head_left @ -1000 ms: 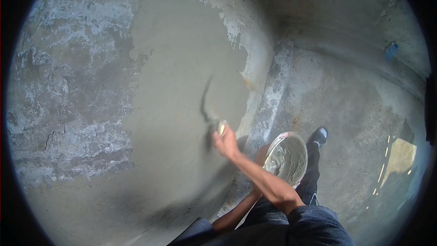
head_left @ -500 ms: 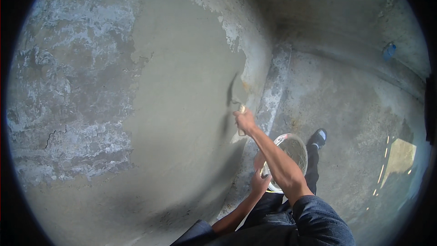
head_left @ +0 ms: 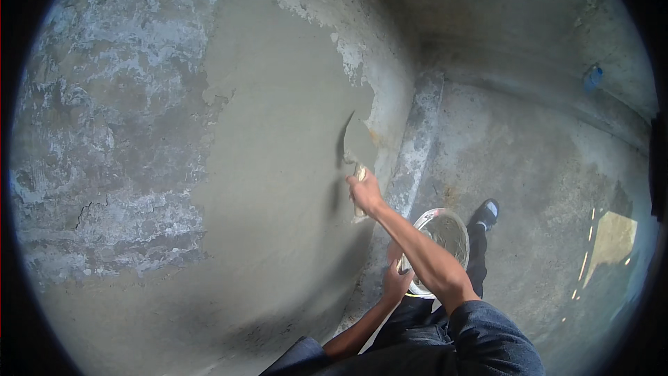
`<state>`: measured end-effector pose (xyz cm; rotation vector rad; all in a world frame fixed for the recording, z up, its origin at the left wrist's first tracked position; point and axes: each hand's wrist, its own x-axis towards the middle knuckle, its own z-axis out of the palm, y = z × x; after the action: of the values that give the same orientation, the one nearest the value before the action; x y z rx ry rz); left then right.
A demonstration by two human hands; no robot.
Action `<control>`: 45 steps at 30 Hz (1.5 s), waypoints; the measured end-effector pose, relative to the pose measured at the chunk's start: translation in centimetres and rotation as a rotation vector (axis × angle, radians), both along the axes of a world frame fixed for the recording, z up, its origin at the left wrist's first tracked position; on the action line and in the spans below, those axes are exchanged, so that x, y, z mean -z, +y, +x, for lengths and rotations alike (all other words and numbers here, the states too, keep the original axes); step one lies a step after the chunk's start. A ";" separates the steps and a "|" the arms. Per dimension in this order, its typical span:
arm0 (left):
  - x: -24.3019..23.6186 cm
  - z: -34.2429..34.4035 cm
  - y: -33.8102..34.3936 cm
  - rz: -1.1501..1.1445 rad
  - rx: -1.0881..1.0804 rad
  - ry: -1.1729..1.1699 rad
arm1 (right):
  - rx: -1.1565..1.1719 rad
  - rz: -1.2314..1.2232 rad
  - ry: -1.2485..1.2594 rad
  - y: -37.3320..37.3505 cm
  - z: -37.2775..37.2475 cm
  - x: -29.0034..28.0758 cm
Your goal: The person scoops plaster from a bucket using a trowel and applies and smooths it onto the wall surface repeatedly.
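My right hand (head_left: 365, 191) is closed round the light handle of a trowel (head_left: 358, 141), whose pointed blade lies against or very close to the wall. Smooth, wet-looking grey plaster (head_left: 278, 111) covers the wall around and left of the blade. Lower down, my left hand (head_left: 397, 280) grips the rim of a round white bucket (head_left: 465, 231) held in front of my body. Grey mortar (head_left: 447, 232) shows inside the bucket. My right forearm crosses over the bucket and hides part of it.
Rough, patchy old wall (head_left: 118, 146) with a crack lies to the left. A pale concrete ledge (head_left: 421, 139) runs along the wall's foot. On the concrete floor (head_left: 515, 167) are my shoe (head_left: 488, 212) and a sunlit patch; a blue plastic bottle (head_left: 593, 78) is at the far right.
My right hand and the trowel have moved slightly left and down along the wall, and the blade now shows its broad face. My left hand still holds the bucket.
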<state>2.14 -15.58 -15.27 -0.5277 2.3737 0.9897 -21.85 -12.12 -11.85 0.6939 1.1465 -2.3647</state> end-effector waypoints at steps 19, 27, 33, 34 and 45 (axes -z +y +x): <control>0.9 0.1 -0.2 -0.042 -0.101 0.012 | -0.009 0.133 0.106 1.3 -3.8 -3.0; 1.3 1.5 -1.1 0.191 -0.091 0.636 | -0.332 0.493 0.703 0.2 -0.6 -15.2; -2.2 -1.9 0.6 0.042 -0.046 -0.189 | 0.032 0.353 0.350 1.6 -3.6 -6.9; -1.5 -1.4 0.3 -0.015 -0.063 -0.164 | 0.032 0.206 0.253 2.6 -5.2 -7.2; -2.6 -2.5 0.2 0.054 -0.020 0.081 | -0.105 0.499 0.803 0.2 -0.6 -18.4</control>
<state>-0.34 -15.41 -12.67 -0.5006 2.4092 1.0997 -22.41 -11.97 6.54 -0.2407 2.0751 -2.3180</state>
